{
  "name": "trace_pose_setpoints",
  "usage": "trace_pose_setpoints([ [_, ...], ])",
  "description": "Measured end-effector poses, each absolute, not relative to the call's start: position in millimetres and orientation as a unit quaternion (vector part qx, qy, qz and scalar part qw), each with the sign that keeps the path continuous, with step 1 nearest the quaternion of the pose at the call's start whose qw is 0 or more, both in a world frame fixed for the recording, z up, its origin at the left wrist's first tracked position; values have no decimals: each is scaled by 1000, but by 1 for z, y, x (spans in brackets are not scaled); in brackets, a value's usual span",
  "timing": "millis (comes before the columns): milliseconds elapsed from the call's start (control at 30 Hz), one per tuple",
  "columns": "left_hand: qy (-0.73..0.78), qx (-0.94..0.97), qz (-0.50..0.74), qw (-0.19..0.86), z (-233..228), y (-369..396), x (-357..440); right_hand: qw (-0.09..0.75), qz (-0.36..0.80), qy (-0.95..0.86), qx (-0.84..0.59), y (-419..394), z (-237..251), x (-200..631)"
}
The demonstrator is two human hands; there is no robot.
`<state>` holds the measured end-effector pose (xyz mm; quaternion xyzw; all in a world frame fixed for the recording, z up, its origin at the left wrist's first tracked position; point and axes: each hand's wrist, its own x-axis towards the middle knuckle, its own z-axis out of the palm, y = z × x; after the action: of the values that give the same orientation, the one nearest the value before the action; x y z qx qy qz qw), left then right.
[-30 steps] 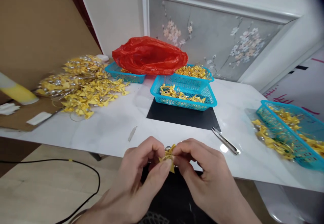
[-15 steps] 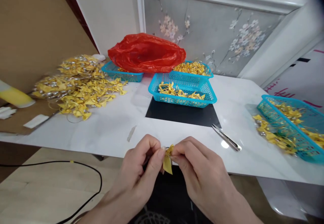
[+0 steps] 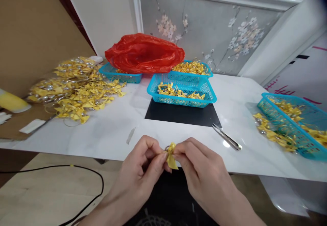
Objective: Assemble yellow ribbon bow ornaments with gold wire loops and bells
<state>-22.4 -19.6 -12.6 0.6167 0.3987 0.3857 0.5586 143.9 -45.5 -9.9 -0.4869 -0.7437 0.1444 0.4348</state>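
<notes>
Between my two hands, just over the table's front edge, is a small yellow ribbon bow [image 3: 171, 156] with a pointed tail hanging down. My left hand [image 3: 145, 164] pinches its left side between thumb and forefinger, where a bit of dark loop shows. From the right, my right hand [image 3: 201, 168] pinches the other side of the bow, fingers curled. The fingertips hide part of the knot. Beyond my right hand, metal thread snips [image 3: 227, 137] lie on the white table [image 3: 158, 130].
A blue basket [image 3: 181, 100] with yellow bows stands on a black mat [image 3: 182, 113]. Behind it are further baskets and a red plastic bag [image 3: 145, 54]. Piled bows with silvery beads [image 3: 79, 96] lie left; another blue basket [image 3: 306, 127] is at the right.
The yellow bow has turned in my fingers, so its knot now shows above the tail. Both hands stay pinched on it; the view has shifted slightly.
</notes>
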Motion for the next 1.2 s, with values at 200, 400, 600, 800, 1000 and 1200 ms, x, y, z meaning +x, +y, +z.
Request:
trace_pose_setpoints([
  [200, 372, 632, 333, 593, -12, -19, -32, 455, 168, -730, -482, -47, -7, 144],
  [400, 392, 639, 369, 549, -14, -15, -28, 458, 186, -728, -475, -46, -9, 142],
  [600, 419, 603, 400, 549, -7, -11, -17, 448, 185, -735, -475, -44, -10, 143],
  [800, 390, 588, 389, 592, -9, -10, -22, 486, 194, -705, -479, -46, -6, 145],
  [1000, 379, 578, 371, 620, -11, -14, -19, 633, 440, -542, -334, -33, -11, 136],
  [1200, 391, 578, 402, 592, -14, -15, -19, 611, 577, -461, -285, -22, -19, 131],
])
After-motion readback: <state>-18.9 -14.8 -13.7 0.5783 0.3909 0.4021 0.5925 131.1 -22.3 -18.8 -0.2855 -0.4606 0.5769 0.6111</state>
